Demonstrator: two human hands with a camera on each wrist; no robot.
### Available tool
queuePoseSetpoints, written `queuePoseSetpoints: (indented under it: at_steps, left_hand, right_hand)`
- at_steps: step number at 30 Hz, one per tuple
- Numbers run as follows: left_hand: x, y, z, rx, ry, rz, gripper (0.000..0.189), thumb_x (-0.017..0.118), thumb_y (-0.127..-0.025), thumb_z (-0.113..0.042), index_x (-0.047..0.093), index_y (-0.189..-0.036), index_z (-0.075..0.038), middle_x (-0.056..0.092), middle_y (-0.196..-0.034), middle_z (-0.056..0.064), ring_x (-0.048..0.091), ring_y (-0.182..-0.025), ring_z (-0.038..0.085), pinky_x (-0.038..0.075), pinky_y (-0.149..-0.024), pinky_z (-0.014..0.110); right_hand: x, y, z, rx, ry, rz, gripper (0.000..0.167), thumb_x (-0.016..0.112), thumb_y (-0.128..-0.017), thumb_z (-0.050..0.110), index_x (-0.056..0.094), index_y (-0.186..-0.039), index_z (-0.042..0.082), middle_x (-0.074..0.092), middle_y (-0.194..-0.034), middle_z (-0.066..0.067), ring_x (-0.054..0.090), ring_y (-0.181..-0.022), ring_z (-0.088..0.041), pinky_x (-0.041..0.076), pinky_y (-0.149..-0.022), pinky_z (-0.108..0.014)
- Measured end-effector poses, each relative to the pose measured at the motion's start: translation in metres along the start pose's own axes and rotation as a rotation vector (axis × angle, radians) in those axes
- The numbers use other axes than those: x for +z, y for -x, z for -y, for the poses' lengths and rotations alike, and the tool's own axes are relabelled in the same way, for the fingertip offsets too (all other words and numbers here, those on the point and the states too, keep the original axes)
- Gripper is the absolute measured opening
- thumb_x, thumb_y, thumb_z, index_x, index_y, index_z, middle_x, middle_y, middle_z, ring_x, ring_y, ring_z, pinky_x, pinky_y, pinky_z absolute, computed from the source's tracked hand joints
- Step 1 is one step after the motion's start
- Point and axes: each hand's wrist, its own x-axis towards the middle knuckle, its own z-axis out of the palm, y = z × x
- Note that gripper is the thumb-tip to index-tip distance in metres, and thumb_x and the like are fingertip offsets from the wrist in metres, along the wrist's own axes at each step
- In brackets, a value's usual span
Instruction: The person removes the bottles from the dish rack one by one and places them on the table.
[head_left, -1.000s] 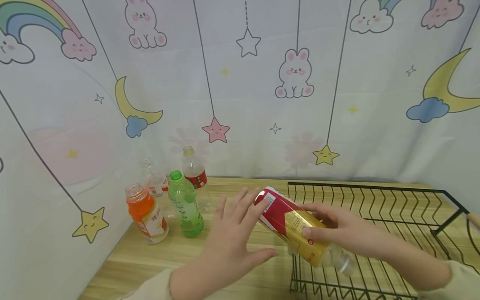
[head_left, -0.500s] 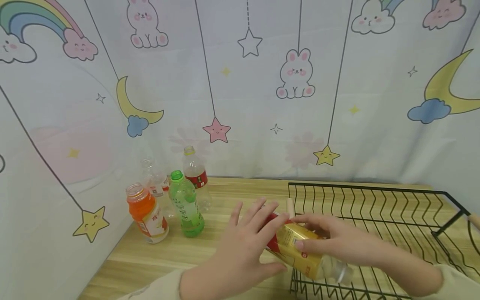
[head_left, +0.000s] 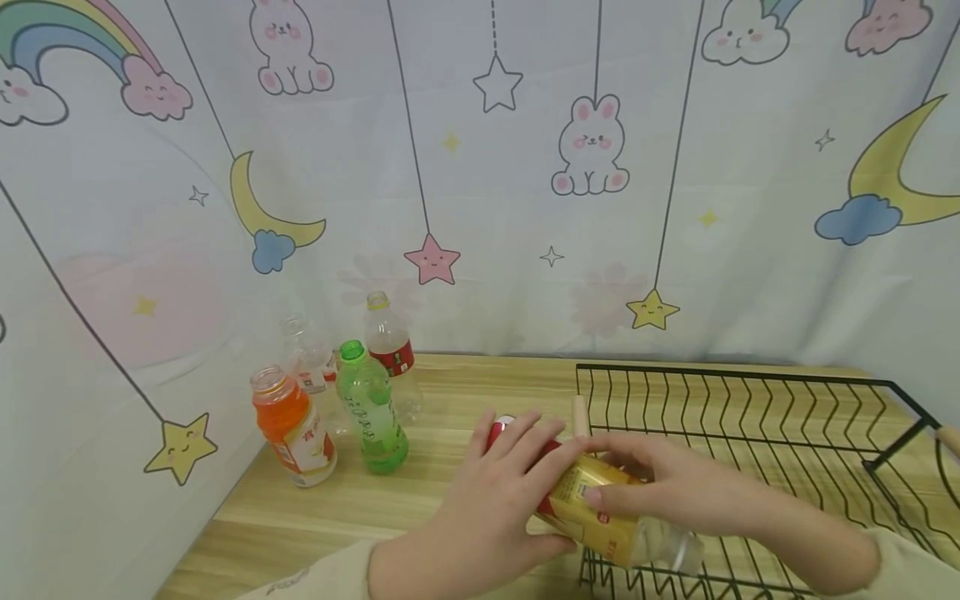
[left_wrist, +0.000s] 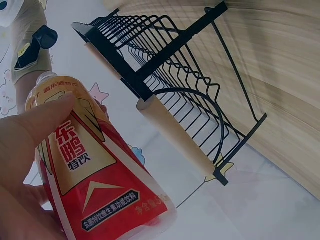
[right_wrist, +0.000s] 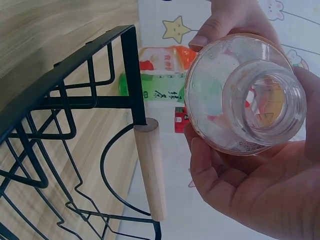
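Note:
A bottle with a red and gold wrap (head_left: 600,521) is held aslant between both hands, its capless clear neck toward the lower right. My left hand (head_left: 487,508) grips the red base end, fingers over the top; its thumb (left_wrist: 45,117) lies across the label in the left wrist view. With fingers and thumb, my right hand (head_left: 682,483) holds the gold part near the neck. The right wrist view looks into the uncapped bottle mouth (right_wrist: 265,102), with fingers wrapped around its side. Part of the red label is hidden under the left fingers.
A black wire rack (head_left: 735,437) with wooden handles (left_wrist: 175,137) stands on the wooden table at right, partly below the right hand. At left stand an orange bottle (head_left: 288,425), a green bottle (head_left: 371,408), a red-labelled clear bottle (head_left: 392,354) and another clear bottle (head_left: 303,354).
The bottle has lowered and tilted flatter. My left hand has moved right and down from beside it, and its fingers now lie over the red end. The right hand has shifted slightly left.

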Motion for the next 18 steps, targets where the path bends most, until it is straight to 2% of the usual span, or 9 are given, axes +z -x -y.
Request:
queuePoseSetpoints:
  at_steps: [7,11,18]
  left_hand:
    - [0.0017,-0.0007,0.0004,0.001,0.003,0.018,0.089,0.082,-0.072,-0.046,0.037,-0.146,-0.027,0.046,-0.137,-0.004,0.036,-0.134,0.021,0.025,-0.107,0.062]
    - [0.0034,-0.0009,0.0004,0.009,-0.019,-0.004,0.085,0.083,-0.071,-0.045,0.042,-0.144,-0.026,0.048,-0.134,-0.004,0.038,-0.131,0.019,0.027,-0.106,0.061]
    - [0.0046,-0.0036,0.0001,0.015,-0.041,-0.037,0.078,0.084,-0.07,-0.043,0.049,-0.137,-0.024,0.052,-0.126,-0.003,0.041,-0.124,0.018,0.031,-0.103,0.061]
  right_hand:
    - [-0.0002,-0.0008,0.0006,0.004,-0.016,0.018,0.051,0.059,-0.096,0.032,0.046,-0.14,0.009,0.063,-0.117,-0.008,0.061,-0.1,-0.024,0.052,-0.077,-0.038]
    - [0.0003,-0.0011,0.0009,0.007,-0.003,0.012,0.049,0.059,-0.096,0.032,0.047,-0.139,0.011,0.064,-0.113,-0.007,0.062,-0.096,-0.023,0.052,-0.075,-0.038]
    - [0.0002,-0.0016,0.0009,0.025,0.023,-0.003,0.051,0.06,-0.095,0.034,0.047,-0.14,0.013,0.063,-0.114,-0.005,0.059,-0.102,-0.023,0.05,-0.08,-0.041]
